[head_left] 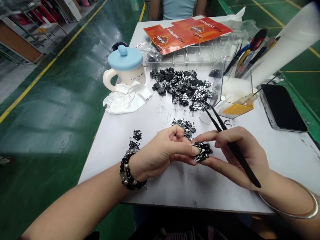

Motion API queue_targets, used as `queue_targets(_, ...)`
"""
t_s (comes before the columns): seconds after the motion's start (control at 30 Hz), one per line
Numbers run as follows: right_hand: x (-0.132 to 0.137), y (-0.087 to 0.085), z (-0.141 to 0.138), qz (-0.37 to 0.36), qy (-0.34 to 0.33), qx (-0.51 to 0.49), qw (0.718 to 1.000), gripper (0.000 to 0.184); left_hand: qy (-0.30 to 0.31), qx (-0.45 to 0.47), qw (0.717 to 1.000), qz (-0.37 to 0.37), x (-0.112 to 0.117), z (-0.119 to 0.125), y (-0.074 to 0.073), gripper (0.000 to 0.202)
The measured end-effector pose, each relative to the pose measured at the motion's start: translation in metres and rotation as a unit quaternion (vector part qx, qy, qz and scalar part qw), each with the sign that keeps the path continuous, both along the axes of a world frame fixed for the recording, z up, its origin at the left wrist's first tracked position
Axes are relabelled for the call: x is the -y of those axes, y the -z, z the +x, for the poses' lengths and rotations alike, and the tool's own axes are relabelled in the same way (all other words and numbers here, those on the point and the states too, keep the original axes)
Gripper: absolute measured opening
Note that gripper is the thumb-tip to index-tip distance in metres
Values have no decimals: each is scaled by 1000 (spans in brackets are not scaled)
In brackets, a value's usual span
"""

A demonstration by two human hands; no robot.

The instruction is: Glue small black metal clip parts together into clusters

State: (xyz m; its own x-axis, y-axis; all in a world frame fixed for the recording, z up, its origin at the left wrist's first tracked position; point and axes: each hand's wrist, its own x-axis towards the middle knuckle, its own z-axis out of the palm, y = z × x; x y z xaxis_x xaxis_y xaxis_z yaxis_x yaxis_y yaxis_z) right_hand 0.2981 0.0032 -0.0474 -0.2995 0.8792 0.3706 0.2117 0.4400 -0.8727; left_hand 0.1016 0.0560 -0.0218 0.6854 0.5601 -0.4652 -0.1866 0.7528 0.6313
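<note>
Head view: left hand (160, 155) is pinching a small black plastic part with silvery metal pieces (203, 152) between thumb and fingers, above the near part of a white tabletop (175, 193). Right hand (242, 156) is pressing fingertip and thumb against the part's other side while also cradling slim black tweezers (237, 155), their tips pointing away, slightly apart. Loose silvery bits (187, 126) are lying just beyond; a larger heap of black parts (178, 83) is spreading farther back. Judgement: good handling is relying on light, even pressure, steady opposing fingers and tweezer tips staying clear.
</note>
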Motion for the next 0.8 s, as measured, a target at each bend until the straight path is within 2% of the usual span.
queue_targets(0.37,1,-3,-2,17,12,-20,1000,40,7,25,998,-58,-1,1,2,34)
queue_targets(0.8,3,2,0,3,14,-28,1000,40,10,40,997,-62,0,1,2,28)
